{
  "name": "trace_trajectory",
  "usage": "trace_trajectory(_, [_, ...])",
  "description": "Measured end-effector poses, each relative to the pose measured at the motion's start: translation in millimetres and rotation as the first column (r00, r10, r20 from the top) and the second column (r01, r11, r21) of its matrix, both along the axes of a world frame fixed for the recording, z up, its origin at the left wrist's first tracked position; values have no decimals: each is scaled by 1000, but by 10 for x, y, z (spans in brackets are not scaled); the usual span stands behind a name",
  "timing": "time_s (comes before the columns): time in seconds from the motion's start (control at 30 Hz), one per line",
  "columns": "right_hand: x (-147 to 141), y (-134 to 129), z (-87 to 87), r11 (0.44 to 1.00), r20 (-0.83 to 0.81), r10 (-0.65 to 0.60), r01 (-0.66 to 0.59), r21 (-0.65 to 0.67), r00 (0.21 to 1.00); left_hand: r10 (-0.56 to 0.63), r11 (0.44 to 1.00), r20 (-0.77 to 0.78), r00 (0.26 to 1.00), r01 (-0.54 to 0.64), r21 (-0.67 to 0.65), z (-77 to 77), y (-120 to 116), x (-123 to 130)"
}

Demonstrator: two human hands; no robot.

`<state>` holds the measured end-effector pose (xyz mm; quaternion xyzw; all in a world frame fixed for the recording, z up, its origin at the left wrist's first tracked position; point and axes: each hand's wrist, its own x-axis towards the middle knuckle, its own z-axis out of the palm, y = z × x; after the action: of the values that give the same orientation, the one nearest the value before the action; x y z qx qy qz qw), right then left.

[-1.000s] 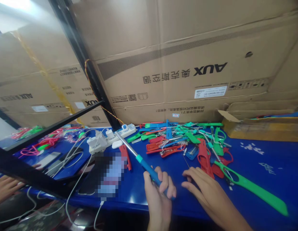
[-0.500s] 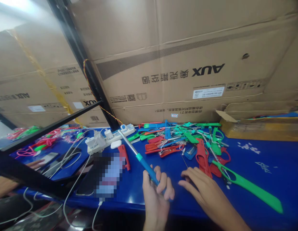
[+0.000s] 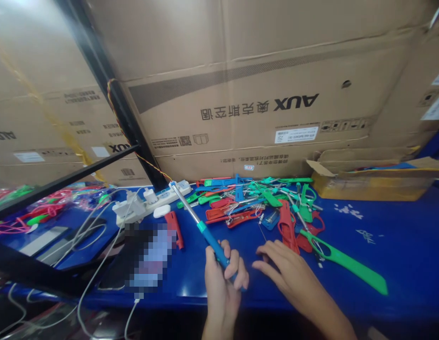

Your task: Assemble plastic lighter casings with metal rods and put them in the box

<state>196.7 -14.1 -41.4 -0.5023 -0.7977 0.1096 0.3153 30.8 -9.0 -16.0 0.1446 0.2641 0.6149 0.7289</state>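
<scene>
My left hand (image 3: pixel 224 269) is wrapped round the blue handle of a long-neck lighter (image 3: pixel 212 241). Its metal tube points up and to the left, with a turquoise collar where the tube meets the handle. My right hand (image 3: pixel 279 264) hovers palm down over the blue table, thumb and fingers apart. A thin dark wire (image 3: pixel 263 232) with a white end lies just beyond its fingertips; whether they touch I cannot tell. Beyond both hands is a pile of lighter parts (image 3: pixel 236 203) in red, green, blue and turquoise. A long green lighter casing (image 3: pixel 350 264) lies to the right.
A phone (image 3: pixel 144 257) on a charging cable lies at left, near a red casing (image 3: pixel 174 230). Behind it stands a white power strip (image 3: pixel 167 197) with plugs. An opened carton (image 3: pixel 368 184) sits at back right. A black shelf post (image 3: pixel 116 104) and cardboard (image 3: pixel 240 56) rise behind.
The view has turned slightly right, so the scene sits further left. Another person's hand at the far left has left the view. Both my hands keep nearly the same pose.
</scene>
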Motion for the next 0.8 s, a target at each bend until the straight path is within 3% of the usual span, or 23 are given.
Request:
trace_trajectory(0.27, [-18,-85,229,991,-47,90,-95,-97,995,-87,991,-16,996,88,105,115,-61,48])
trace_trajectory(0.37, [-5,-115,276,986,-83,120,-128,-103,989,-50,994,-164,985,65,85,89,-60,82])
trace_trajectory(0.47, [3,-133,256,986,-138,113,-128,-106,984,35,996,-368,929,-4,84,1,-26,110])
trace_trajectory(0.53, [6,-131,225,996,-191,52,-66,-65,980,70,991,-455,888,-12,130,-64,-6,128])
trace_trajectory(0.63, [55,-120,260,996,-292,-54,71,45,955,87,966,-577,812,72,247,-119,-18,160])
trace_trajectory(0.73, [252,-125,501,951,-405,-178,263,164,897,61,934,-699,713,206,292,-102,-68,190])
trace_trajectory(0.8, [509,-115,767,860,-517,-303,463,214,801,12,924,-751,660,280,261,-71,-96,197])
